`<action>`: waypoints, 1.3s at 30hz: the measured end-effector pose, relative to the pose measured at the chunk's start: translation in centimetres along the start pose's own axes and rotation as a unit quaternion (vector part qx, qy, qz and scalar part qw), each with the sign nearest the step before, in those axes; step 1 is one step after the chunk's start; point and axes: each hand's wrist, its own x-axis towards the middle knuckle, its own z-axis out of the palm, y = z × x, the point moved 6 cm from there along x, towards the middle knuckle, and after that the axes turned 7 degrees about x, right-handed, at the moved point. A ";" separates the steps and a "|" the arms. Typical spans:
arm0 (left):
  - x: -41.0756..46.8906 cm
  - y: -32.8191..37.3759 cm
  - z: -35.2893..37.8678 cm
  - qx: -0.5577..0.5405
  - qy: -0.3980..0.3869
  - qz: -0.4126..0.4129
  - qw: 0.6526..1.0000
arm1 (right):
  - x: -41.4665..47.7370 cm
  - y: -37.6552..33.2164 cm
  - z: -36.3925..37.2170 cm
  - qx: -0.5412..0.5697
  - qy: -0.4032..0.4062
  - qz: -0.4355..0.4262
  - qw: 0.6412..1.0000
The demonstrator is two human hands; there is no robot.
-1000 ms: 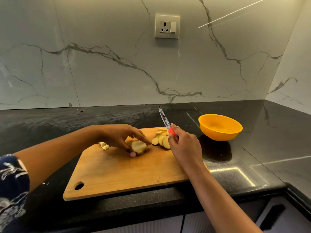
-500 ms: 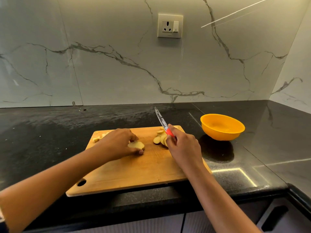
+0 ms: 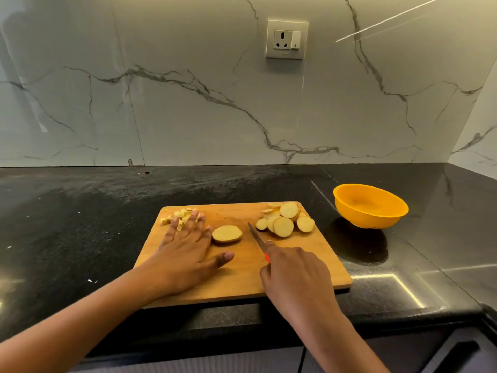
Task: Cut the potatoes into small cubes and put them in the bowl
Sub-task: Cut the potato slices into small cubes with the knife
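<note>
A wooden cutting board (image 3: pixel 242 281) lies on the black counter. My left hand (image 3: pixel 185 249) rests flat on the board with straight fingers, its fingertips among small potato cubes (image 3: pixel 181 215) at the far left corner. A single potato slice (image 3: pixel 227 234) lies just right of that hand. A pile of round potato slices (image 3: pixel 285 220) sits at the board's far right. My right hand (image 3: pixel 293 273) grips a red-handled knife (image 3: pixel 256 239), the blade pointing away over the board between the single slice and the pile. The orange bowl (image 3: pixel 371 207) stands to the right, empty.
The marble wall with a power socket (image 3: pixel 286 39) rises behind the counter. The counter's front edge runs just below the board. A dark drawer handle (image 3: pixel 454 356) shows at lower right.
My left hand has let go of the potato slice and moved left, flattening over the cubes. My right hand has lowered the knife from upright to pointing across the board.
</note>
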 end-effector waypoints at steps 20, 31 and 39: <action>1.1 -1.4 -0.4 -0.002 0.057 0.039 0.998 | 0.6 -1.4 0.3 -0.002 0.000 -0.019 1.000; 1.9 -0.9 -3.8 -0.151 0.156 0.084 0.973 | 0.3 -1.0 -0.2 0.028 -0.010 -0.011 0.999; 1.9 -1.2 -3.0 -0.180 0.185 0.126 0.958 | 0.6 -1.1 0.0 0.026 -0.011 -0.016 0.999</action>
